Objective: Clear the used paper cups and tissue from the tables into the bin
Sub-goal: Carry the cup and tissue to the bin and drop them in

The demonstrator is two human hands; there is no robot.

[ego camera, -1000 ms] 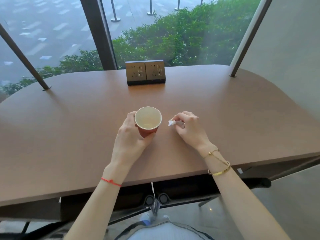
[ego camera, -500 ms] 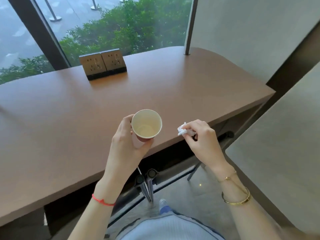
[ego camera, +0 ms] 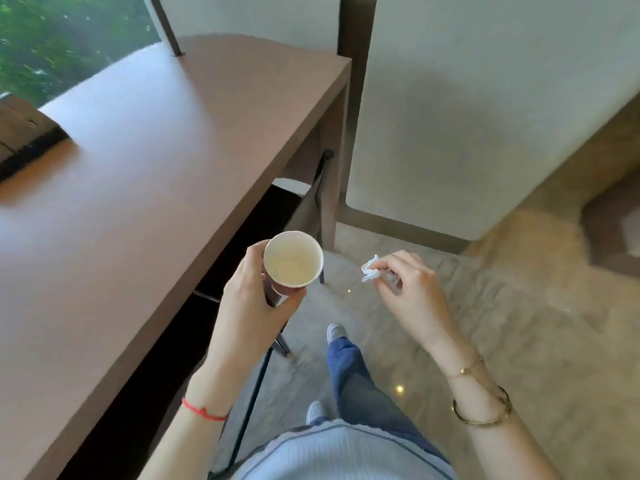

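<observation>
My left hand [ego camera: 249, 299] grips a used paper cup [ego camera: 292, 259], white inside and red outside, held upright past the table's front edge. The cup looks empty apart from a faint stain. My right hand [ego camera: 408, 289] pinches a small crumpled white tissue [ego camera: 370, 271] between thumb and fingers, over the floor to the right of the cup. The brown table [ego camera: 156, 161] lies to my left. No bin is in view.
A socket block [ego camera: 24, 140] sits at the table's left edge. A light partition wall [ego camera: 485, 116] rises at the table's right end. Chair legs [ego camera: 277, 337] stand under the table edge. Glossy floor [ego camera: 519, 323] spreads ahead and to the right.
Both hands lifted the cup and tissue off the table and carried them right, past its edge. My view has swung right and down, toward the floor.
</observation>
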